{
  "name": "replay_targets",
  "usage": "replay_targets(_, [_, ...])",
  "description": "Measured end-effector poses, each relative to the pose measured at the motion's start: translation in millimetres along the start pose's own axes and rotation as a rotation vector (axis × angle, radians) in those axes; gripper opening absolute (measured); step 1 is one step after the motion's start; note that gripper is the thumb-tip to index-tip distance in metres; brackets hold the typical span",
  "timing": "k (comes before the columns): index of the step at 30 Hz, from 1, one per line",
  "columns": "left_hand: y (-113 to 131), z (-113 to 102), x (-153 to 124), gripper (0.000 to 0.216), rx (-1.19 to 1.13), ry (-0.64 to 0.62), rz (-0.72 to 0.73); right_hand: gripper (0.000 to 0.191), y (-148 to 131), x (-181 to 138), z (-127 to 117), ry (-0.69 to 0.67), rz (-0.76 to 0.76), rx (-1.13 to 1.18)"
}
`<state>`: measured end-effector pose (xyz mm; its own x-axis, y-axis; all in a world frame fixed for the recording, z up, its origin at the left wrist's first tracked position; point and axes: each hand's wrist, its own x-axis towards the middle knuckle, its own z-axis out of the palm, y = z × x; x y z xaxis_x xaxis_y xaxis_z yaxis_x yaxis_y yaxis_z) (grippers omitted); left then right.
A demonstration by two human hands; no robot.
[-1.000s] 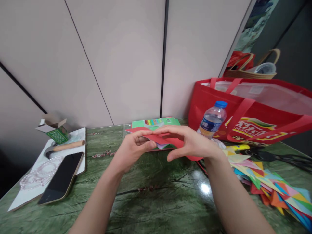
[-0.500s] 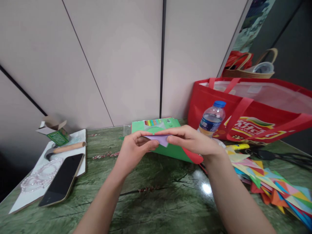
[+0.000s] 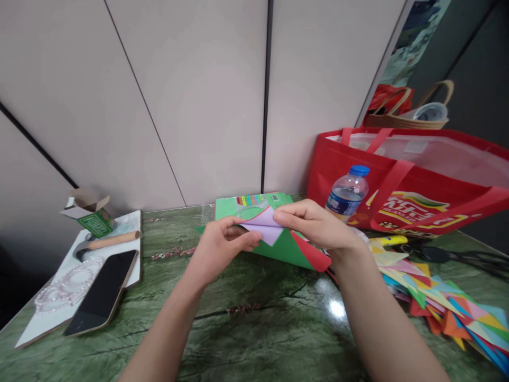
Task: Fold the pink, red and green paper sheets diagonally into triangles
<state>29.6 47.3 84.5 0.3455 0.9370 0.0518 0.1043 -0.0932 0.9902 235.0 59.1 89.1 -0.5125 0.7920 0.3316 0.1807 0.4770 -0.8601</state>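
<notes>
Person's left hand (image 3: 225,246) pinches folded purple paper sheet (image 3: 267,232) by its left side; right hand (image 3: 312,225) grips its right corner between thumb and fingers. Sheet held over green marbled tabletop (image 3: 258,323), green paper (image 3: 287,252) showing behind; clear blue-capped plastic bottle (image 3: 347,197) near right hand.

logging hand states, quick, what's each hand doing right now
Left hand: closed, holding the folded purple paper.
Right hand: closed, pinching the same paper.
</notes>
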Motion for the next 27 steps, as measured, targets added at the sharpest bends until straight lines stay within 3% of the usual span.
replay_targets(9, [-0.3,1.1,1.8,0.029,-0.01,0.036,-0.047,0.031,0.9,0.6,-1.6,-0.004,0.033,-0.009])
replay_targets(15, [0.3,1.4,1.7,0.028,0.013,0.049,-0.062,0.024,1.1,0.7,-0.5,-0.001,0.053,0.105])
replay_targets(27, [-1.9,-0.4,2.8,0.033,0.034,0.063,-0.065,0.021,-1.4,1.2,1.8,-0.016,0.07,0.133])
